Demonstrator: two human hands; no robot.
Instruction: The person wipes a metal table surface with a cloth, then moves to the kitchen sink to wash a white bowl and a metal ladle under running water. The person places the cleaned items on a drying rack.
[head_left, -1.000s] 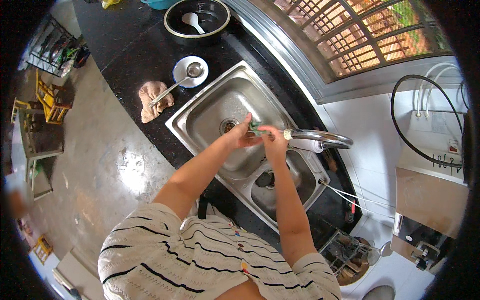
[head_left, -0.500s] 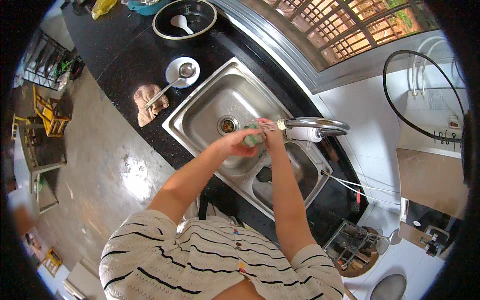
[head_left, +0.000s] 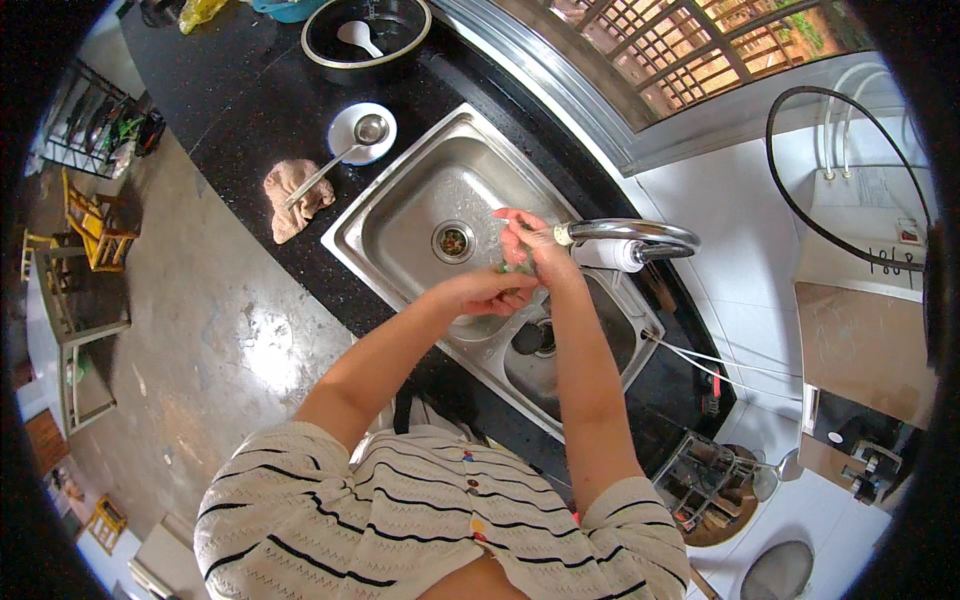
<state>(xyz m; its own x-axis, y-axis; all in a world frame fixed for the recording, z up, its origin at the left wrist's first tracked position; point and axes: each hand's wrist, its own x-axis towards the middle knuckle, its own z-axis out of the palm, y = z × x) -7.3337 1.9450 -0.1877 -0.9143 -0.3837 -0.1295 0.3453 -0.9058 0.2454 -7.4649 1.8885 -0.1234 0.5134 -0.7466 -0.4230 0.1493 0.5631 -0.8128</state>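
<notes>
My two hands meet over the sink (head_left: pixel 400 250), close in front of the curved chrome faucet (head_left: pixel 630 232). Fingers curled, my left hand (head_left: pixel 490 291) closes on a small greenish-white wad (head_left: pixel 517 268) that looks like a sponge or scrubbing pad; most of it is hidden. Just beyond and to the right, my right hand (head_left: pixel 533 245) lies under the faucet's mouth with its fingers apart and wet. The wad touches or sits close to its palm; which of the two, I cannot tell. Food scraps lie in the drain strainer (head_left: pixel 453 241).
Left of the sink, a metal ladle (head_left: pixel 370 130) rests across a white bowl (head_left: pixel 345 128) and a brownish cloth (head_left: pixel 296 196). Farther back stands a black basin (head_left: pixel 400 45) with a white spoon (head_left: pixel 358 38). The smaller sink bowl (head_left: pixel 590 350) holds a dark round strainer (head_left: pixel 528 338).
My right hand has turned and spread its fingers under the faucet. My left hand has shifted slightly toward me, and the green wad is now mostly covered by my hands.
</notes>
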